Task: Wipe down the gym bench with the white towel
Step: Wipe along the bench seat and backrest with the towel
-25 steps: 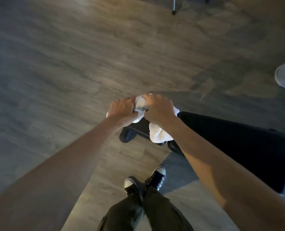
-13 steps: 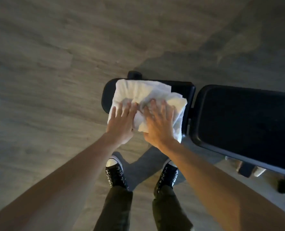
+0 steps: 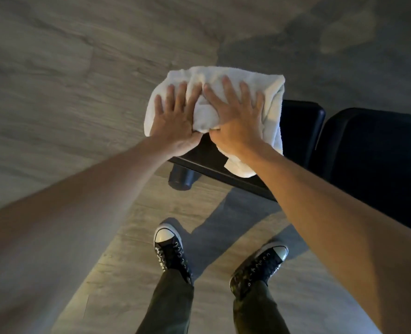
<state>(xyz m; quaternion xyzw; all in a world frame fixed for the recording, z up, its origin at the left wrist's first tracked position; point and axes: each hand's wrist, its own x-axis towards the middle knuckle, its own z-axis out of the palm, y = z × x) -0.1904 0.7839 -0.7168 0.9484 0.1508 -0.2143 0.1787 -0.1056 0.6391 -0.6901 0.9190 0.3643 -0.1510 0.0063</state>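
Your two black sneakers [image 3: 169,251] with white toe caps stand near you on the grey wood-grain floor [image 3: 55,80].

Likely a gym, black padded bench [image 3: 300,126] in two sections; grey wood-look plank floor [image 3: 79,68], dim light

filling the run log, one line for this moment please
step: wiping | left hand: flat on white towel | right hand: flat on towel | towel: spread over gym bench seat end

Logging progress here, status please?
Left hand and right hand flat, pressing white towel onto bench seat pad. Nothing in the way.
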